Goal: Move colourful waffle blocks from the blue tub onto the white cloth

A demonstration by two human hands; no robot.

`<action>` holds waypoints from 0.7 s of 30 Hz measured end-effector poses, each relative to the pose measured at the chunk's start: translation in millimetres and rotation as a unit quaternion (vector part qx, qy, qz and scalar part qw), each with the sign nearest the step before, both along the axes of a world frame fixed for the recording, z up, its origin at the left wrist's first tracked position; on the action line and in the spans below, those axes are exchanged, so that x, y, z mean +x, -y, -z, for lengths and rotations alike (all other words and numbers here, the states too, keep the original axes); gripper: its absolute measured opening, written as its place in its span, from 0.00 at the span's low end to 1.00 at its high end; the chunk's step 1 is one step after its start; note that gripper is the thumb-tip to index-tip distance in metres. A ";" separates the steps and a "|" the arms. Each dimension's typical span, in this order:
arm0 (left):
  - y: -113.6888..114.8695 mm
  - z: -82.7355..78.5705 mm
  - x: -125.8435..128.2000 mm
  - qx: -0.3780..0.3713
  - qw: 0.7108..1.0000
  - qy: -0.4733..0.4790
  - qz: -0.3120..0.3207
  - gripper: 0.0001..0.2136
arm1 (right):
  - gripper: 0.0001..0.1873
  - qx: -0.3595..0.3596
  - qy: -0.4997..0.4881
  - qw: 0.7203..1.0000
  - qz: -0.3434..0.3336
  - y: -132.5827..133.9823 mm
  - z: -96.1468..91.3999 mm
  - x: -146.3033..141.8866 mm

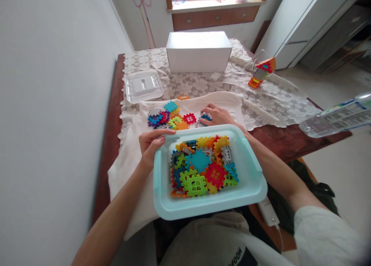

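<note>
A light-blue plastic bin [252,194], held close to my body, contains many interlocking plastic building tiles [199,161] in green, red, yellow, orange and blue. My left hand [152,144] grips the bin's far left corner, thumb over the rim. Beyond the bin, my right hand [216,115] is down on the white cloth with its fingers curled over a blue tile [205,120]. To its left lies a red tile [189,118], beside a loose heap of tiles [166,117]. The bin's rim hides the near side of that heap.
A clear lid [144,85] lies at the table's left. At the back stands a white box [198,53]. A small house-like tile build [261,72] is at the right, with a white cable near it. A clear plastic container [337,117] juts in at the right edge.
</note>
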State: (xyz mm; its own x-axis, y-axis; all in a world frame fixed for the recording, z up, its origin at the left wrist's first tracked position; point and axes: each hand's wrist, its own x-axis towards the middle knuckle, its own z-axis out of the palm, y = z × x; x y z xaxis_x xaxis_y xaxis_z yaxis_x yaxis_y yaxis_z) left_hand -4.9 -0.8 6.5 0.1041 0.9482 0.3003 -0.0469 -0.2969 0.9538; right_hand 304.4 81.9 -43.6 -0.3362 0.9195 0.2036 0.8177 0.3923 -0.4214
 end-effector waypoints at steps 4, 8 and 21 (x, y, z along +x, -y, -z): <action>0.7 1.1 -0.8 -0.002 1.000 0.007 0.006 0.13 | 0.15 0.030 -0.020 0.999 -0.004 0.3 -4.2 -0.4; 0.5 3.6 -1.7 -0.006 1.000 0.010 0.007 0.13 | 0.19 0.046 -0.072 0.994 -0.074 1.9 -2.2 -8.8; -0.1 7.3 -2.1 0.004 1.000 0.008 -0.007 0.13 | 0.38 -0.006 -0.036 0.998 -0.046 3.9 -8.1 11.1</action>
State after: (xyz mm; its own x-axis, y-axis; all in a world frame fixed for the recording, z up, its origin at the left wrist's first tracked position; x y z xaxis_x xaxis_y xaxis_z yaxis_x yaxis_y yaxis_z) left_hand -7.0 -0.7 -0.7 0.0868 0.9472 0.3086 -0.0584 -0.3044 0.9508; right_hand 315.5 77.9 -35.4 -0.4045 0.8877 0.2200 0.7462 0.4594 -0.4818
